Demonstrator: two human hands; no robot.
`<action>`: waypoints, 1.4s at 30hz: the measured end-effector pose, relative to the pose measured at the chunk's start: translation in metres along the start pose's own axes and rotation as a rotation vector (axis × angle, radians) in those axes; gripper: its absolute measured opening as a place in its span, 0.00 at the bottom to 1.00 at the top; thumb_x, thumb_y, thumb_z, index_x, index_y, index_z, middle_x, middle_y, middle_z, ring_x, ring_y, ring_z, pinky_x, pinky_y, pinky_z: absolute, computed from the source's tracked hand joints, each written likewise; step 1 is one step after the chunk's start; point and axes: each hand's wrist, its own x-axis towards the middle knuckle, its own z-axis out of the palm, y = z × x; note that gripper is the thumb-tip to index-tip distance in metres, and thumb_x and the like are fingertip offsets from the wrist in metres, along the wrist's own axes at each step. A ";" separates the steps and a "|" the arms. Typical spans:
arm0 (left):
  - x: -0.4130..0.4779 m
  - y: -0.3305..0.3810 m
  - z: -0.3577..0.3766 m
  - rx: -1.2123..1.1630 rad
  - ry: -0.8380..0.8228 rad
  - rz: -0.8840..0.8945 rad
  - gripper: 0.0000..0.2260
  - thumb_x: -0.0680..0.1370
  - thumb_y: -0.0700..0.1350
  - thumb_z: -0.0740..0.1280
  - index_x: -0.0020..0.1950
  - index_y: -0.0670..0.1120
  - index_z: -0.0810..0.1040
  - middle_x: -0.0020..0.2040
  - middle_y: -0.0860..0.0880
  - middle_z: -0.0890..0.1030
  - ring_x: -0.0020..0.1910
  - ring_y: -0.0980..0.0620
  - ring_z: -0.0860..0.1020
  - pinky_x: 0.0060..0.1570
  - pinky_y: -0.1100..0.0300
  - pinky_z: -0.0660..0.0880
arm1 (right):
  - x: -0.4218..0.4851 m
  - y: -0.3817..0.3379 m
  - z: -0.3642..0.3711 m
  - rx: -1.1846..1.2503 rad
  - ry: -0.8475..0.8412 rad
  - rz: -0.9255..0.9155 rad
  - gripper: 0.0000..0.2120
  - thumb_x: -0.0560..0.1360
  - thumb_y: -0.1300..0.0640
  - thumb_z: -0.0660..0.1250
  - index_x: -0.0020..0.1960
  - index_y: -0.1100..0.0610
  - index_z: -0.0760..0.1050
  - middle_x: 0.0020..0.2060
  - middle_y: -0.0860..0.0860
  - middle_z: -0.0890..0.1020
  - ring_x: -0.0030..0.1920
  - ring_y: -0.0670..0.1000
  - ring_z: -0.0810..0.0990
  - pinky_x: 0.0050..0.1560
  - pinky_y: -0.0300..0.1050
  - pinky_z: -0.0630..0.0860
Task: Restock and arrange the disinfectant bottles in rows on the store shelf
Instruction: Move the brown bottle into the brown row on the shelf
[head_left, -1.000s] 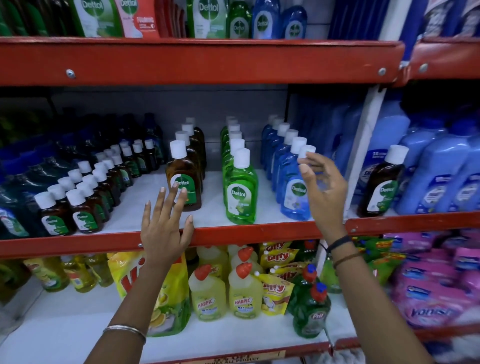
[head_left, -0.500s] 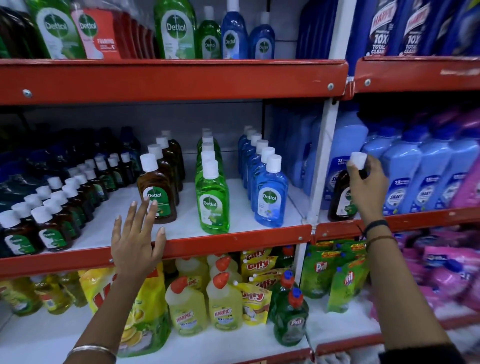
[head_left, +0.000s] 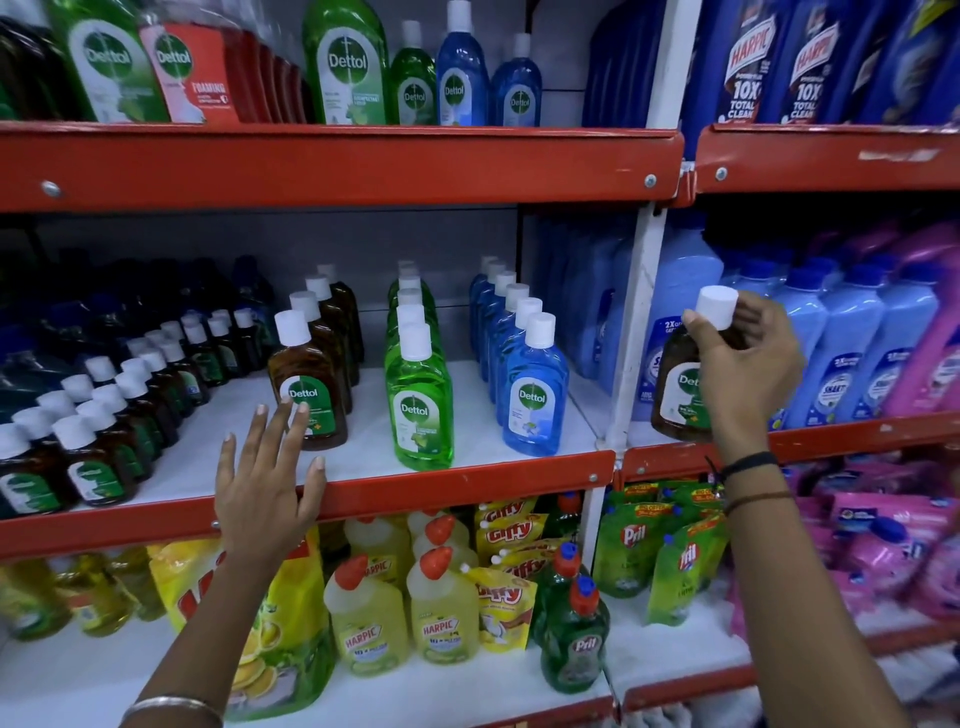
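dettol brown bottle (head_left: 678, 387) sits in my right hand (head_left: 743, 374), among blue bottles (head_left: 852, 353) right of the white upright (head_left: 631, 332); my left hand (head_left: 267, 467) spreads wide on the red shelf edge (head_left: 441, 480).

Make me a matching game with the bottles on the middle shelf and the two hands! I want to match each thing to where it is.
Things:
1. front green Dettol bottle with white cap
2. front blue Dettol bottle with white cap
3. brown Dettol bottle with white cap in the right bay
4. left hand

Places:
A. gripped by the right hand
B. fingers spread, over the red shelf edge
C. heads the middle row
D. heads the row nearest the white upright post

Pairs: 1-C, 2-D, 3-A, 4-B
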 end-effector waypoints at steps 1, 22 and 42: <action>0.000 -0.001 0.000 -0.003 0.002 0.003 0.27 0.79 0.55 0.54 0.75 0.45 0.65 0.74 0.42 0.68 0.74 0.42 0.64 0.71 0.39 0.58 | -0.003 -0.009 -0.002 0.010 -0.002 -0.004 0.18 0.65 0.48 0.75 0.52 0.52 0.77 0.48 0.50 0.83 0.50 0.50 0.81 0.53 0.55 0.79; -0.006 -0.063 -0.022 0.002 -0.064 -0.056 0.27 0.80 0.56 0.53 0.77 0.49 0.61 0.76 0.46 0.66 0.76 0.45 0.62 0.70 0.40 0.60 | -0.168 -0.163 0.125 0.413 -0.599 0.044 0.15 0.62 0.52 0.80 0.41 0.44 0.75 0.38 0.42 0.81 0.37 0.41 0.80 0.39 0.43 0.79; -0.006 -0.067 -0.015 -0.021 0.002 -0.012 0.25 0.80 0.55 0.54 0.77 0.50 0.62 0.75 0.47 0.67 0.76 0.47 0.62 0.70 0.44 0.62 | -0.232 -0.126 0.218 0.251 -0.670 0.091 0.17 0.67 0.48 0.76 0.53 0.51 0.77 0.49 0.47 0.84 0.49 0.46 0.81 0.51 0.46 0.79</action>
